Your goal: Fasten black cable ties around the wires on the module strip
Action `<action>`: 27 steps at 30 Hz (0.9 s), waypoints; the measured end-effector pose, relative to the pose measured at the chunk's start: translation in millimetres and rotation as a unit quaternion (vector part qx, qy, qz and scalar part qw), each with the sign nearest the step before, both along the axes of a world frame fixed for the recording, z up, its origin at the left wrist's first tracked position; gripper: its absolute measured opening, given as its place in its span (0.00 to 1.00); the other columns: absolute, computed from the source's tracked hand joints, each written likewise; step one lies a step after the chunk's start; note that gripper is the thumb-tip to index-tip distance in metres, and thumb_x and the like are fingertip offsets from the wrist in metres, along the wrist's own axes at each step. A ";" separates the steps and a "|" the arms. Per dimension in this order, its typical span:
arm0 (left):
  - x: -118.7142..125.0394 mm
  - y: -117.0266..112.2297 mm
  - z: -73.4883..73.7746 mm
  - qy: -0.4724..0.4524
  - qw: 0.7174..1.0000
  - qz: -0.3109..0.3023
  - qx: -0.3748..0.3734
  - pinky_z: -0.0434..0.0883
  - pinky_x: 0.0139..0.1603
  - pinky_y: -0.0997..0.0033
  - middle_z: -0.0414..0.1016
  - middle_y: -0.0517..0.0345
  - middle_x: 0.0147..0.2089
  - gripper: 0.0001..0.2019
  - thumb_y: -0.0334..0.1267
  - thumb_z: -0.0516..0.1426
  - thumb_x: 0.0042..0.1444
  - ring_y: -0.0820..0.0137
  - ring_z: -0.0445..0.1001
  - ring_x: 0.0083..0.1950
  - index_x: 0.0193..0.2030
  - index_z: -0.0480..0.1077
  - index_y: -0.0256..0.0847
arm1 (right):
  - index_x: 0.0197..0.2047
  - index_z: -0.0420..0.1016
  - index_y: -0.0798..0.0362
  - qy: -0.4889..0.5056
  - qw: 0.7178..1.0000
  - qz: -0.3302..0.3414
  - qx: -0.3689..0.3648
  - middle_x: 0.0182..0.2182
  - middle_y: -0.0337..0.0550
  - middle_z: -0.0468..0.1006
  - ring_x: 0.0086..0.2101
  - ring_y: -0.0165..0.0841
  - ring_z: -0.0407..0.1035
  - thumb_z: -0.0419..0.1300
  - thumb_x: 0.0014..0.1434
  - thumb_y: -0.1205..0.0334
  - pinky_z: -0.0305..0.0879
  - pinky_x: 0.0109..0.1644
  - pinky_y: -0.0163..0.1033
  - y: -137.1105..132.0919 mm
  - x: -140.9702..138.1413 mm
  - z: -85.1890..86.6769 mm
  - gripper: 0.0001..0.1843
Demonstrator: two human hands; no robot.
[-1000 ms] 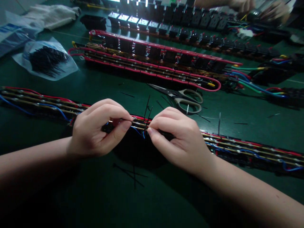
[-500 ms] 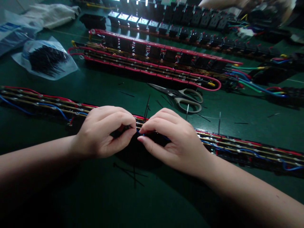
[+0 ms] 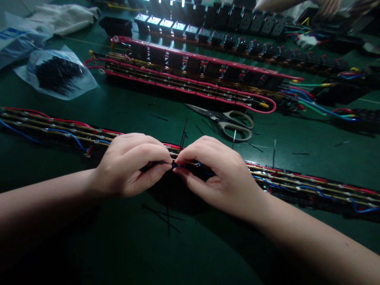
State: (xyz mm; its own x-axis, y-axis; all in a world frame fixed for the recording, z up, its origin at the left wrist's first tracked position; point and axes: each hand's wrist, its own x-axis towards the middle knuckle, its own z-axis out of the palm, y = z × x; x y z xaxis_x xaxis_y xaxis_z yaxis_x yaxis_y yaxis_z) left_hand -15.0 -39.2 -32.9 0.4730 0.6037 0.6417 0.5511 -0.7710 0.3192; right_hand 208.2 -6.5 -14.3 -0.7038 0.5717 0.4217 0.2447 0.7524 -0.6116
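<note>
A long strip (image 3: 317, 189) of brass rods with red and blue wires crosses the table below my hands. My left hand (image 3: 135, 164) is closed in a pinch over its middle; what those fingertips hold is too small to make out. Close beside it, my right hand (image 3: 218, 176) pinches at a short bit of blue wire (image 3: 177, 166) between thumb and fingers. The two sets of fingertips almost meet. Black cable ties (image 3: 183, 134) stick up from the strip just behind my fingers, with another upright tie (image 3: 274, 153) further right.
Scissors (image 3: 234, 126) lie behind my right hand, among cut tie ends. A clear bag of black cable ties (image 3: 59, 73) is at the left. Loose ties (image 3: 164, 217) lie in front. Beyond are a red-wired assembly (image 3: 190, 75), rows of black sockets (image 3: 204, 35) and another person's hand (image 3: 328, 6).
My fingertips have shifted slightly and the right thumb and fingers have drawn closer together at the blue wire. The other person's hand at the top right has moved.
</note>
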 end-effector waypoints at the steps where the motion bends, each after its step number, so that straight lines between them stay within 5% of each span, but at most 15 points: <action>1: -0.5 0.0 -0.7 -0.007 1.000 0.001 -0.007 0.74 0.38 0.77 0.80 0.58 0.36 0.01 0.33 0.58 0.63 0.74 0.79 0.37 0.40 0.71 0.39 | 0.39 0.78 0.58 -0.002 1.000 0.002 0.001 0.36 0.44 0.82 0.37 0.32 0.71 0.62 0.61 0.72 0.67 0.43 0.38 -0.3 0.2 0.1 0.04; 27: 0.4 2.6 0.7 0.011 0.999 -0.021 0.038 0.75 0.37 0.74 0.80 0.58 0.37 0.03 0.32 0.59 0.62 0.74 0.80 0.36 0.43 0.72 0.41 | 0.39 0.78 0.55 -0.016 1.000 0.013 -0.012 0.35 0.43 0.83 0.36 0.32 0.72 0.58 0.62 0.73 0.68 0.44 0.40 -0.4 0.8 0.8 0.08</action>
